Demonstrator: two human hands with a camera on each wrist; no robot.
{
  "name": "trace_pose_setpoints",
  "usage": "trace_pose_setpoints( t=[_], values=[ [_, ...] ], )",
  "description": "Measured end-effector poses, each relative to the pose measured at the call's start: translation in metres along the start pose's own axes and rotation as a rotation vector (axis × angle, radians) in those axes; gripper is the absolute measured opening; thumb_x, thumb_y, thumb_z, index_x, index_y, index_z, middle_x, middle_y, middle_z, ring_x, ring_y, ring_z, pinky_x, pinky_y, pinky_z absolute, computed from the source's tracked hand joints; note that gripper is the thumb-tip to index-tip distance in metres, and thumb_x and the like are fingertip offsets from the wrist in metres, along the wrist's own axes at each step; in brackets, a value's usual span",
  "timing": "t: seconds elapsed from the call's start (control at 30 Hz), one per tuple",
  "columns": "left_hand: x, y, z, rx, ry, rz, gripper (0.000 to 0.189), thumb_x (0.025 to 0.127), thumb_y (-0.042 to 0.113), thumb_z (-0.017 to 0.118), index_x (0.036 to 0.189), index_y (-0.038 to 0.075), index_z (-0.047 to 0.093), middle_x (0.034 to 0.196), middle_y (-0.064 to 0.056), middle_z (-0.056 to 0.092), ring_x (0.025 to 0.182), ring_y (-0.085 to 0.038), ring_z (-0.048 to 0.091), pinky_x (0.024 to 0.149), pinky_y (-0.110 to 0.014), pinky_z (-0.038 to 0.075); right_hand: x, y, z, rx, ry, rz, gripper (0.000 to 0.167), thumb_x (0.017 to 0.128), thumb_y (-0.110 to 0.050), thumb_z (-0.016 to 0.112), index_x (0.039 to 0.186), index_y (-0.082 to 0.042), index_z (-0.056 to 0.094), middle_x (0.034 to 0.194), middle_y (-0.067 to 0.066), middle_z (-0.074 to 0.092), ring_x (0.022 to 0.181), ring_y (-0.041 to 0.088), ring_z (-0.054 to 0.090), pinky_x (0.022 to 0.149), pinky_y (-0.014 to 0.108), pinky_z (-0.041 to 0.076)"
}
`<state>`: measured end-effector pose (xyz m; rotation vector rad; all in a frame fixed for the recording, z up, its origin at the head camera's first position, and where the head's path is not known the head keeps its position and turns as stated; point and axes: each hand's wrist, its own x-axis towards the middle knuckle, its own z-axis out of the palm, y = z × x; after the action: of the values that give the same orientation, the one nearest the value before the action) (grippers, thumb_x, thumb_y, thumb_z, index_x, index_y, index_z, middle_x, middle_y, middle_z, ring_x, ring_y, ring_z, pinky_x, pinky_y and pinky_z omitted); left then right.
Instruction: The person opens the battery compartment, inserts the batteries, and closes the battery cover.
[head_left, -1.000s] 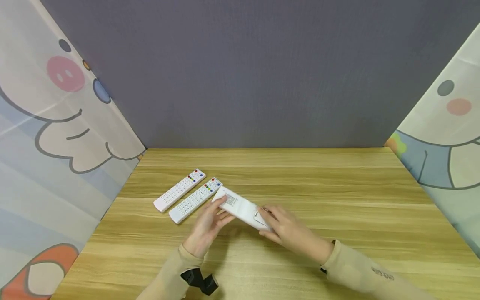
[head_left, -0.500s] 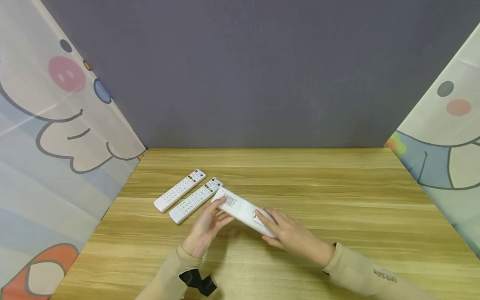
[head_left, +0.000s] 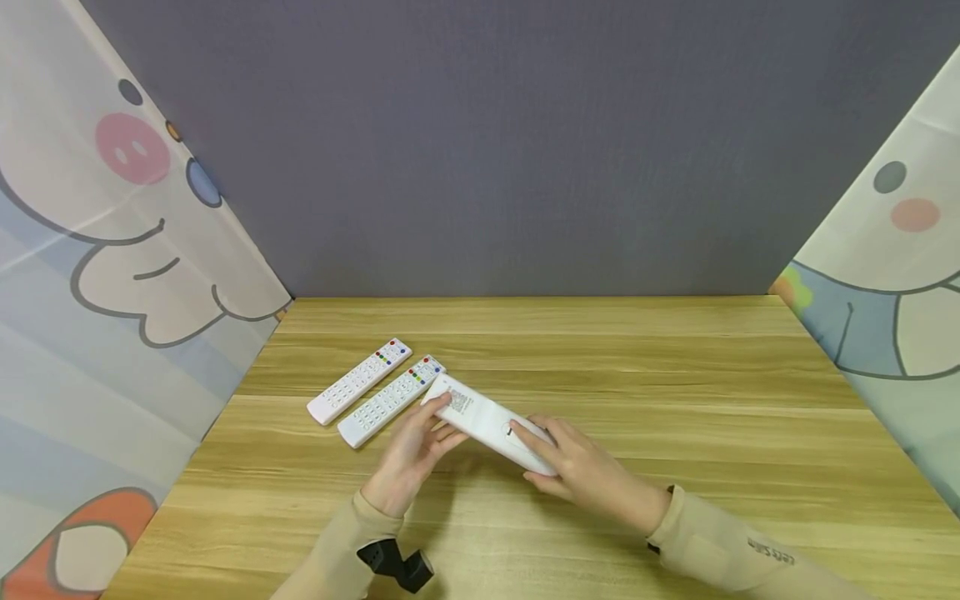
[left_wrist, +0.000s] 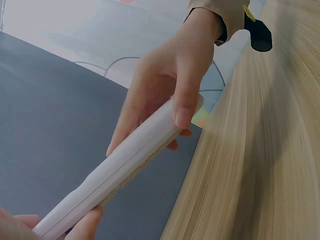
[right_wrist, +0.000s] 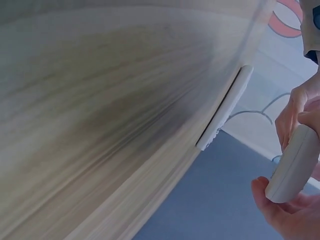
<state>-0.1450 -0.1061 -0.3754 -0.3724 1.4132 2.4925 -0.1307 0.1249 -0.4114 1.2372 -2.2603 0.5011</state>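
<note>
Above the table, both hands hold a white remote control (head_left: 487, 418) with its back turned up. A printed square code marks its far left end. My left hand (head_left: 405, 462) pinches that end, thumb on the back and fingers beneath. My right hand (head_left: 588, 468) grips the near right end, a finger lying over the battery cover (head_left: 522, 444) beside a small dark latch mark. In the left wrist view the remote (left_wrist: 127, 152) is seen edge-on, slanting between the hands. Its buttons face down. The right wrist view shows one rounded end of the remote (right_wrist: 295, 167).
Two more white remotes lie button side up, slanted side by side on the wooden table: the left remote (head_left: 360, 381) and the right remote (head_left: 392, 402), close to my left hand. A grey panel (head_left: 525, 150) stands behind the table (head_left: 675, 358); printed cloth hangs at both sides.
My right hand has shifted slightly toward me and the remote's near end has dipped a little. Its finger now lies further over the battery cover. The left hand stays almost still.
</note>
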Motion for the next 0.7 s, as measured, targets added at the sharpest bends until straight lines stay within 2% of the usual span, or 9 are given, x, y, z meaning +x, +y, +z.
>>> trace_pose_setpoints(
  t=[0.4,0.57,0.7],
  values=[
    [0.0019,0.001,-0.0011,-0.025,0.03,0.028,0.023,0.089,0.01,0.049,0.109,0.0,0.048,0.09,-0.008,0.058,0.083,-0.024,0.059,0.085,-0.043,0.047,-0.004,0.0009,-0.0082,0.095,0.06,0.08,0.049,0.082,-0.035,0.06,0.119,-0.004,0.053,0.114,0.015,0.049,0.092,0.022,0.054,0.072,0.027,0.052],
    [0.0024,0.001,-0.0013,-0.035,0.039,0.024,0.019,0.089,0.01,0.048,0.106,0.001,0.049,0.09,-0.008,0.058,0.082,-0.023,0.059,0.083,-0.041,0.049,-0.007,0.0022,-0.0089,0.125,0.071,0.076,0.043,0.085,-0.034,0.056,0.114,-0.002,0.055,0.111,0.015,0.05,0.093,0.022,0.053,0.077,0.027,0.051],
    [0.0015,0.0014,-0.0014,-0.023,0.023,0.025,0.025,0.089,0.011,0.049,0.111,0.0,0.046,0.092,-0.008,0.057,0.084,-0.023,0.058,0.085,-0.04,0.048,-0.0079,0.0028,-0.0076,0.135,0.086,0.063,0.042,0.087,-0.035,0.052,0.11,-0.001,0.057,0.107,0.015,0.052,0.094,0.024,0.053,0.076,0.03,0.052]
  ],
)
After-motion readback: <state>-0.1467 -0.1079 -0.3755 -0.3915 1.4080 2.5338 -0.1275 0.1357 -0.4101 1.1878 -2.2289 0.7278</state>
